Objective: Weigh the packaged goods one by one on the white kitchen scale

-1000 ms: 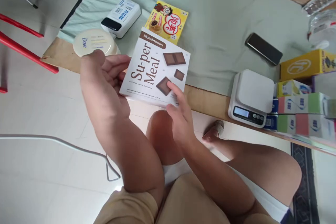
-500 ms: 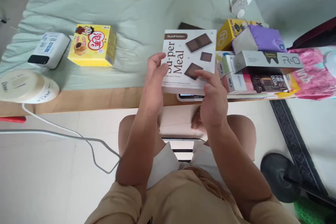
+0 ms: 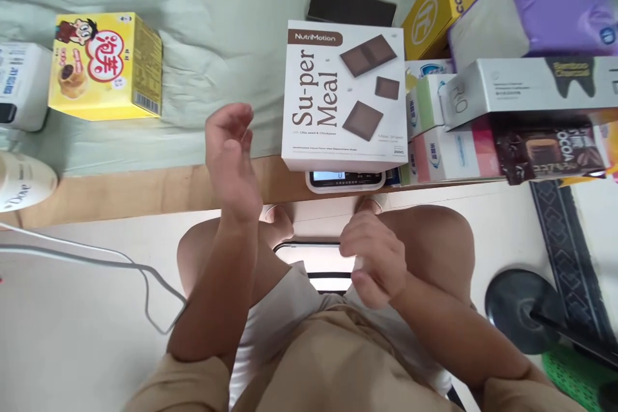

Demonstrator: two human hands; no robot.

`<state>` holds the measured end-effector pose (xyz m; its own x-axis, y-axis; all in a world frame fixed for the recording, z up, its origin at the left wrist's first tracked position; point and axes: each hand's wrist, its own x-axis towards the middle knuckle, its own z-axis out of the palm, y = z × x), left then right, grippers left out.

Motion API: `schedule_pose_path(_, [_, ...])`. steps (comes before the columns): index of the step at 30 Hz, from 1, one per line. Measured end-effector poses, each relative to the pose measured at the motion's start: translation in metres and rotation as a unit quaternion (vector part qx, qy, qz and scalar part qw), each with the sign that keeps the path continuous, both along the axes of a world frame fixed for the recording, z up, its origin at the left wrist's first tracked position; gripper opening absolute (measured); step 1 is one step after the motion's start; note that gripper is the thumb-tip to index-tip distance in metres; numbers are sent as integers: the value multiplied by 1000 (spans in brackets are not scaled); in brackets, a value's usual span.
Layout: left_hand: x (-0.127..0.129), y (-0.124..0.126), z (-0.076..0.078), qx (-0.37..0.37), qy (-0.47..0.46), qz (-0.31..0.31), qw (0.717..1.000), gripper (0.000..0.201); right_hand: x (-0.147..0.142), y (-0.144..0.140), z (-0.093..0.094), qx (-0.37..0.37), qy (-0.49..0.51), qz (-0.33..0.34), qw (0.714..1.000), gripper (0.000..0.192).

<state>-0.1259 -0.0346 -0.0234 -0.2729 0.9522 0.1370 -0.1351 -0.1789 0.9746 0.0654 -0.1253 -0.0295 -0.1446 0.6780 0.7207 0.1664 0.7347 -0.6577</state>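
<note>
A white "Su-per Meal" box rests on a small digital scale, whose lit display and buttons peek out below the box's near edge; the number is mostly hidden. To the left of the box, my left hand hovers over the table's wooden edge, apart from the box. It holds nothing and its fingers are loosely bent, so it is open. My right hand hangs over my lap, below the scale. Its fingers are curled softly with the thumb apart, and nothing shows in it. Behind the box lies a black phone-like slab.
On the left stand a yellow snack box, a white device and a Dove jar. A pile on the right holds a purple tissue pack, a silver toothpaste box and a cocoa packet. A cable hangs at left.
Both hands have let go of the white box, now resting on the scale. My left hand moved left; my right hand drew back towards my lap. The view has shifted closer to the table.
</note>
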Motion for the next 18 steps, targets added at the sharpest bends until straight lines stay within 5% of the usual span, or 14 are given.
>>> schedule_pose_path(9, [21, 4, -8, 63, 62, -97, 991, 67, 14, 8, -8, -156, 61, -40, 985, 20])
schedule_pose_path(18, [22, -3, -6, 46, 78, -77, 993, 58, 18, -4, -21, -294, 34, -88, 951, 42])
